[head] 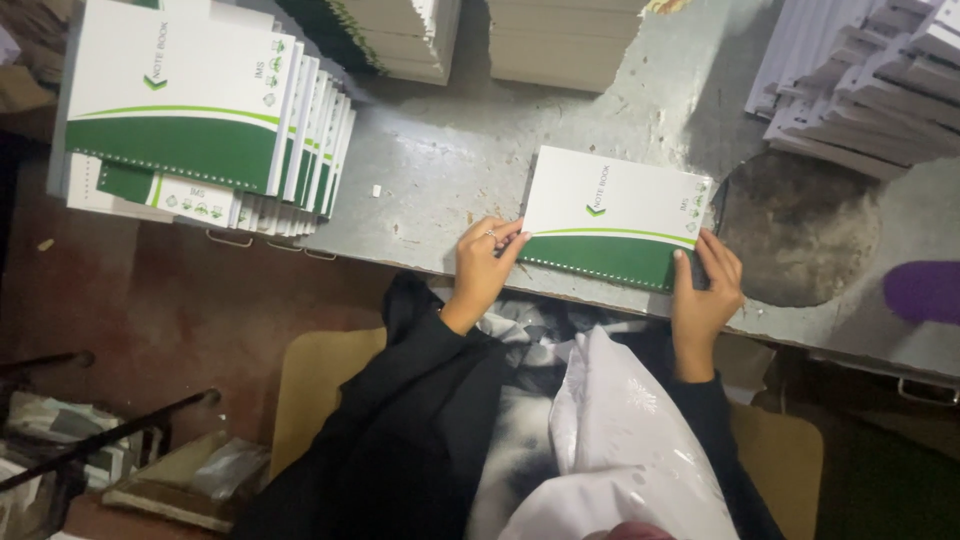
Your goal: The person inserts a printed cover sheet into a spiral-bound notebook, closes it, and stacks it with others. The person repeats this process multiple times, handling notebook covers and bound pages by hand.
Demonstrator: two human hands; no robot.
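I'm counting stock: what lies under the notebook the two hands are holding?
The notebook rests on the grey worktable, left hand and right hand at its near corners. Anything directly beneath is covered by it.

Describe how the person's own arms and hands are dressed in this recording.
Both arms wear long black sleeves that end at the wrists. The left hand and the right hand are bare, with no gloves. A ring seems to sit on a finger of the left hand. No watch or bracelet shows.
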